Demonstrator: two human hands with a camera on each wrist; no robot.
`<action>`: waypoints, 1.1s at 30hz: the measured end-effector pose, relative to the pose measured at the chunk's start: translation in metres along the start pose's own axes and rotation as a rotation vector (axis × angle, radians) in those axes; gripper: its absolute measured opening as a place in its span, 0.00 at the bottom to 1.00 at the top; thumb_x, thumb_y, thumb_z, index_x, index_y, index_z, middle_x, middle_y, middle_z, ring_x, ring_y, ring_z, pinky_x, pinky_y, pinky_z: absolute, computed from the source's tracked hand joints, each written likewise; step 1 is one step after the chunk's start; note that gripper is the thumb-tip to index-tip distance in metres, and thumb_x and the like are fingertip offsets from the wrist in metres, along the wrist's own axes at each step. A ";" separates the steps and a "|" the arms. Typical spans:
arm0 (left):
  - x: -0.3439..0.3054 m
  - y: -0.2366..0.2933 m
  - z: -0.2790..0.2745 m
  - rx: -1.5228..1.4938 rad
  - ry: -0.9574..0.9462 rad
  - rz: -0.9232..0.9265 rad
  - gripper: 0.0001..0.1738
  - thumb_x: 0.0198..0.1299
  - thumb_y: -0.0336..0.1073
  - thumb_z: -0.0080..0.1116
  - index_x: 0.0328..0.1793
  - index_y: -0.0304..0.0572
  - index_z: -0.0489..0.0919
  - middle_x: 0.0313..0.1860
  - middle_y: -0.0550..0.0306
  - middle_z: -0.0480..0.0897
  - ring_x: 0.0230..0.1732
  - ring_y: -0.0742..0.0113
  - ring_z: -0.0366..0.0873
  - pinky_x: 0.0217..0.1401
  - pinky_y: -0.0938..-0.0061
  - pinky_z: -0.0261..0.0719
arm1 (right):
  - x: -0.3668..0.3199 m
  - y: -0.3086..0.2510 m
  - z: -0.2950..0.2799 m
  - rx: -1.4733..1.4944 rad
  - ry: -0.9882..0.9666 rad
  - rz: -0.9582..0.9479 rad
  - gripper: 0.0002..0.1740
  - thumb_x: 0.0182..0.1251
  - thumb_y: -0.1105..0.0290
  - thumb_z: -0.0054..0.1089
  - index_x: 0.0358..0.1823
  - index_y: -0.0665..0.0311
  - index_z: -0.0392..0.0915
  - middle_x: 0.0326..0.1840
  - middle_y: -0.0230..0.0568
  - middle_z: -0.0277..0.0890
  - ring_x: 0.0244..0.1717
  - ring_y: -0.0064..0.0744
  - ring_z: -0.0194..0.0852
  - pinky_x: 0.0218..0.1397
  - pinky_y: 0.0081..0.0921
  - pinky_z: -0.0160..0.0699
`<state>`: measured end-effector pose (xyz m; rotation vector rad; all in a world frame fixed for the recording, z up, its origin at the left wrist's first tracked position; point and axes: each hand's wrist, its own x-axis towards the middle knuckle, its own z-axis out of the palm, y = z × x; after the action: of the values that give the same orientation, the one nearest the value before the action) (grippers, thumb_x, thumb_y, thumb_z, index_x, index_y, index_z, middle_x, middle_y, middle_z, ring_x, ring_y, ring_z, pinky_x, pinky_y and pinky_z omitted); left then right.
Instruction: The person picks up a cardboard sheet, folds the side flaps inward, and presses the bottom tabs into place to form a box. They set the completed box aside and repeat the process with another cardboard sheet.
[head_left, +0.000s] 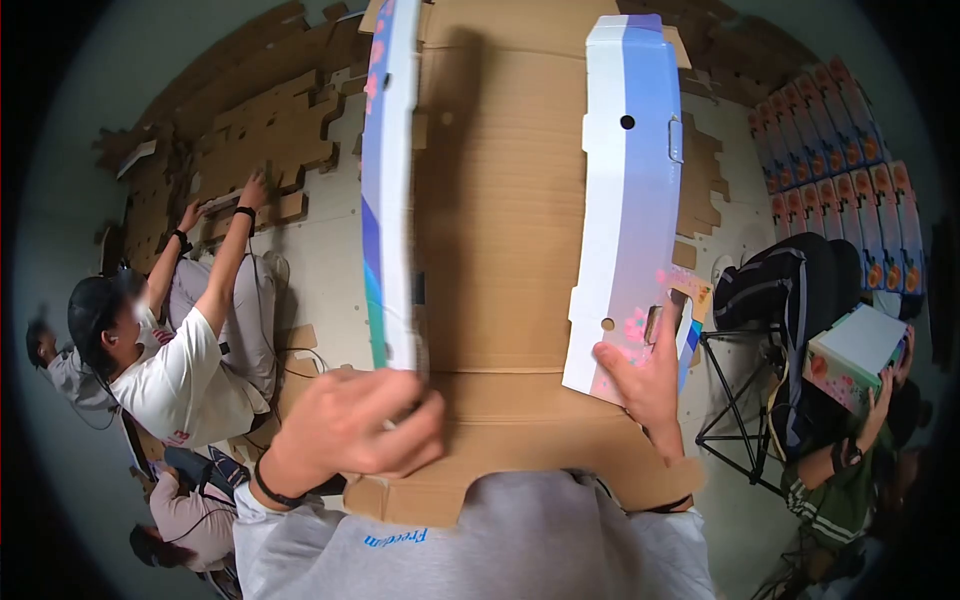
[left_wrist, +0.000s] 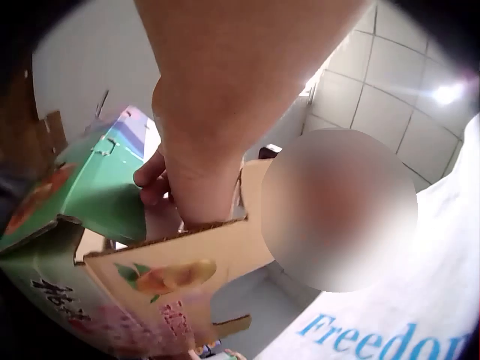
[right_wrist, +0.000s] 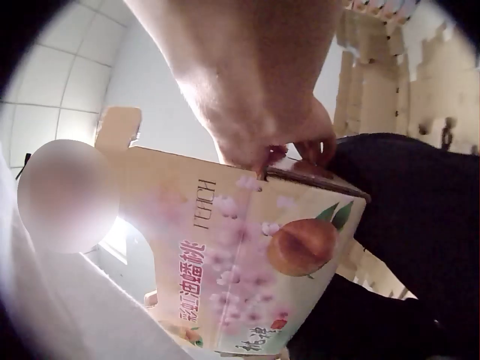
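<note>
A partly folded cardboard peach box (head_left: 500, 220) lies in front of me, its plain brown inside facing up. Its left side panel (head_left: 397, 180) stands upright, and my left hand (head_left: 365, 425) grips the near end of it with curled fingers. On the other side, the right side panel (head_left: 650, 190) leans outward, showing white, blue and pink print. My right hand (head_left: 650, 380) holds its near corner, thumb on the printed face. In the right wrist view the printed front panel (right_wrist: 232, 240) shows a peach and blossoms. Most fingers of the right hand are hidden behind cardboard.
At left a person (head_left: 190, 340) in a white shirt reaches toward flat brown cardboard (head_left: 260, 140). To the right, another person's hands hold a finished-looking box (head_left: 860, 350). Rows of printed boxes (head_left: 840, 180) stand behind, near a black stool frame (head_left: 740, 420).
</note>
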<state>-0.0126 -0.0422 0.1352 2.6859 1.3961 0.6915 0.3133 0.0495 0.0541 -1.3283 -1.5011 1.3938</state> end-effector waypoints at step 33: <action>-0.056 0.017 0.136 -0.354 0.576 -0.422 0.62 0.44 0.65 0.90 0.73 0.33 0.67 0.64 0.45 0.66 0.73 0.41 0.66 0.77 0.43 0.69 | -0.009 0.014 -0.023 0.104 0.098 -0.056 0.35 0.91 0.50 0.50 0.86 0.66 0.61 0.82 0.46 0.68 0.81 0.37 0.66 0.84 0.38 0.62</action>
<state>0.0273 -0.0738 -0.0043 1.9051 1.6657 1.5546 0.3402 0.0454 0.0458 -1.2626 -1.3728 1.3332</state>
